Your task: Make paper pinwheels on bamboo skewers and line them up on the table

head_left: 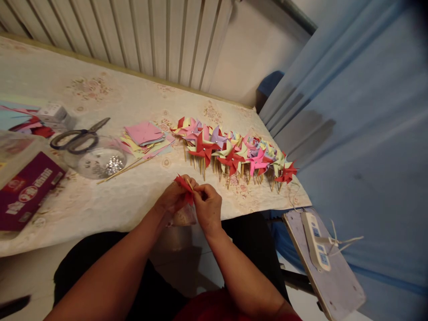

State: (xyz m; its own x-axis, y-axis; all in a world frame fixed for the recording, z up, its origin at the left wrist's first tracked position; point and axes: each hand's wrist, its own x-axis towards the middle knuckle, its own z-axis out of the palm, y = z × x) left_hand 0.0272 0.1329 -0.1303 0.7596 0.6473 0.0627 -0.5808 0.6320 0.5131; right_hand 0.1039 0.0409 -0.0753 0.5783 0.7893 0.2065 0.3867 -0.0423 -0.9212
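Just over the table's front edge, my left hand is closed on a folded red paper pinwheel. My right hand meets it from the other side, thumb and fingers pinched at the pinwheel; a pale bit, perhaps a stick end, shows between the hands. Beyond them stand many finished paper pinwheels on thin sticks, in red, pink, yellow and purple. Left of those lies a stack of cut paper squares, with loose thin sticks in front. A clear dish holds small shiny metal pieces.
Dark-handled scissors rest across the dish's back rim. A purple box, a clear plastic container, a small white box and paper scraps crowd the left. A power strip lies on a stool at right, beside a blue curtain.
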